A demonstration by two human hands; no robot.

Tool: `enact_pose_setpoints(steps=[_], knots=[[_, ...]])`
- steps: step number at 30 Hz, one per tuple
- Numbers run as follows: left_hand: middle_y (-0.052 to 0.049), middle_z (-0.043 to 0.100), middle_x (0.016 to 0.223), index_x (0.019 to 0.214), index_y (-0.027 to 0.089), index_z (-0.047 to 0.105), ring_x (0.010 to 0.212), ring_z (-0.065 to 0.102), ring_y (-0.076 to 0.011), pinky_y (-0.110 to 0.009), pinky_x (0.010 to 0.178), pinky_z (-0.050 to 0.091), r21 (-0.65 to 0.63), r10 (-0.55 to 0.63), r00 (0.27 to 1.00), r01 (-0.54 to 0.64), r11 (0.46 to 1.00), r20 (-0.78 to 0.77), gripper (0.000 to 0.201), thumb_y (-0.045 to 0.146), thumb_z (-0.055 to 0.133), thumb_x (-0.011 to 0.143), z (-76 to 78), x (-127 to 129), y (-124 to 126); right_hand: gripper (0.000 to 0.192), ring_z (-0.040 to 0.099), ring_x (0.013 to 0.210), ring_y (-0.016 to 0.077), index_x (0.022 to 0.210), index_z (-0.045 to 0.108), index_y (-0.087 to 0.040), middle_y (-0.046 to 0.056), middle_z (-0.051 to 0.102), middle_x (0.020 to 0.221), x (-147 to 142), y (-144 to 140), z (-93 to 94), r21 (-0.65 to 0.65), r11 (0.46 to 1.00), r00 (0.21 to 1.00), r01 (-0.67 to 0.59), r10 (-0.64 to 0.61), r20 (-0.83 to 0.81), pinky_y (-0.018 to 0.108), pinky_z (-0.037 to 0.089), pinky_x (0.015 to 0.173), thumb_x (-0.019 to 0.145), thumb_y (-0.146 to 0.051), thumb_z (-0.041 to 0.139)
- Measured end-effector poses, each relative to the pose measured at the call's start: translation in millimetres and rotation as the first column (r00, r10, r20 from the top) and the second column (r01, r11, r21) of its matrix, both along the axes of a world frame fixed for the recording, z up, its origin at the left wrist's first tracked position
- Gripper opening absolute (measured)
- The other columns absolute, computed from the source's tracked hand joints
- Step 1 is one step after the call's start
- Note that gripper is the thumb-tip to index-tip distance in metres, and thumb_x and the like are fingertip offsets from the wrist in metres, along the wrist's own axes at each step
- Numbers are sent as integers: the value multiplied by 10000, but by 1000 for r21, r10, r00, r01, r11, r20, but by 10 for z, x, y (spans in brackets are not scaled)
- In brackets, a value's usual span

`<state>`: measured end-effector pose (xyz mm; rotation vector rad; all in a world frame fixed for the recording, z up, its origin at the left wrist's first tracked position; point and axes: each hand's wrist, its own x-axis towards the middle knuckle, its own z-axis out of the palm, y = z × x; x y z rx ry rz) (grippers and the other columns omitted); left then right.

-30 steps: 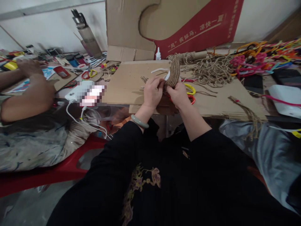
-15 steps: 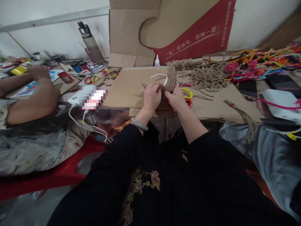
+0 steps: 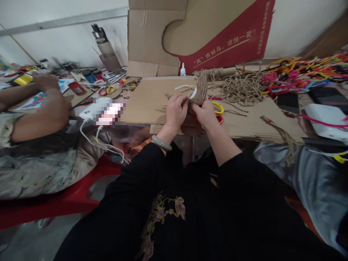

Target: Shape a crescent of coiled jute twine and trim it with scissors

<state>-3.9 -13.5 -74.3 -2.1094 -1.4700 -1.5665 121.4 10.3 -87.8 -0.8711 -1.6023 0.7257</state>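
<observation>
Cardboard sheet (image 3: 152,98) is the landmark, flat on the table (image 3: 296,108), and it sits where it did half a second ago. Behind it the big cut cardboard panel (image 3: 152,40) with the red print stands upright against the wall. At its right rear lies the loose jute twine pile (image 3: 241,87), with a heap of coloured pipe cleaners (image 3: 304,72) further right. Left of the sheet a co-worker's arm (image 3: 40,112) rests on the table, barely shifted.

Over the near edge of the sheet you hold the twine-wrapped ring (image 3: 200,90) upright, white core showing at its left side. Since the earlier frame the ring has tipped a little to the right and sits slightly higher.

Your left hand (image 3: 176,112) is closed, pinching the ring's lower left part; your right hand (image 3: 206,114) is closed too, gripping its lower right. Both hands stay pressed close together, as before.

Just right of your right hand, a yellow ring (image 3: 219,106) and a red ring (image 3: 220,117) lie on the sheet. A small white glue bottle (image 3: 182,69) stands at the sheet's far edge.
</observation>
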Motion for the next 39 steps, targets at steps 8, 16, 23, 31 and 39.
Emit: enact_pose_setpoints(steps=[8,16,23,31,39], knots=[[-82,679,954,852,177,643,961,601,-189,-353,884,468,-7,-25,997,24,1000,-78,149,207,504,895,55,-15,7,220,585,897,234,963,574,-205,41,629,910,-5,4,-7,-6,999,998,52,-52,-28,451,503,849,748,-231,535],[-75,670,902,794,184,630,908,603,-188,-353,856,477,-60,-80,985,71,996,-152,193,212,473,903,133,-62,30,239,575,910,237,956,570,-215,37,622,915,-8,-7,16,-6,998,998,57,-57,-14,470,489,881,720,-208,538],[-74,651,911,805,183,607,926,591,-197,-369,868,472,-72,-75,988,66,995,-133,152,169,476,879,103,-26,50,226,579,912,238,956,548,-220,31,630,900,0,-1,5,-37,998,998,58,-59,-20,471,492,870,731,-236,540],[-58,636,886,772,192,570,931,589,-195,-353,876,463,-65,-57,989,48,997,-137,117,135,508,853,89,-13,86,227,575,956,244,957,539,-223,50,631,928,-9,-54,54,3,999,998,32,-32,-51,463,487,866,734,-266,555],[-60,631,876,765,197,562,923,592,-197,-353,862,460,-85,-38,993,29,996,-109,108,140,522,847,86,-10,104,216,592,859,221,932,544,-220,32,637,865,-13,-87,86,-13,1000,998,18,-19,-57,429,509,821,731,-296,564]])
